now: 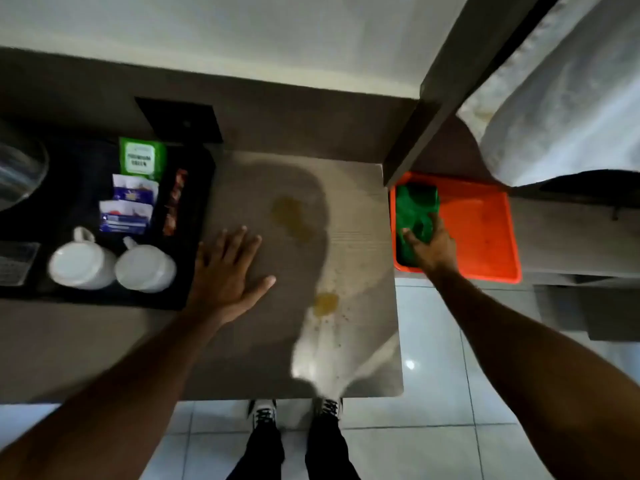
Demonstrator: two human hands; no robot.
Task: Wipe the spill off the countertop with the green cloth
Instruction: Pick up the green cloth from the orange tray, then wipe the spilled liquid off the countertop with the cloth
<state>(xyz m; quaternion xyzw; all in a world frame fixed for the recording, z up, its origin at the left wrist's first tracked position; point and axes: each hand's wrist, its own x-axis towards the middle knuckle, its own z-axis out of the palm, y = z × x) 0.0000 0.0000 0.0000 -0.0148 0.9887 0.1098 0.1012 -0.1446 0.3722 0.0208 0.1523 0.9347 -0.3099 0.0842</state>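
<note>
Two yellowish spill patches mark the grey countertop (360,216): a larger spill (289,214) toward the back and a smaller spill patch (325,304) nearer the front edge. The green cloth (415,209) lies crumpled in the left part of an orange tray (485,233), just off the counter's right end. My right hand (431,247) rests on the cloth with its fingers curled into the fabric. My left hand (228,271) lies flat on the countertop, fingers spread, left of both spills and holding nothing.
A black tray (194,216) on the left holds two upturned white mugs (81,265) (145,268), tea sachets (142,161) and stick packets. A dark vertical post (412,140) stands at the counter's back right corner. White fabric (561,98) hangs at the right. Tiled floor and my shoes (263,414) lie below.
</note>
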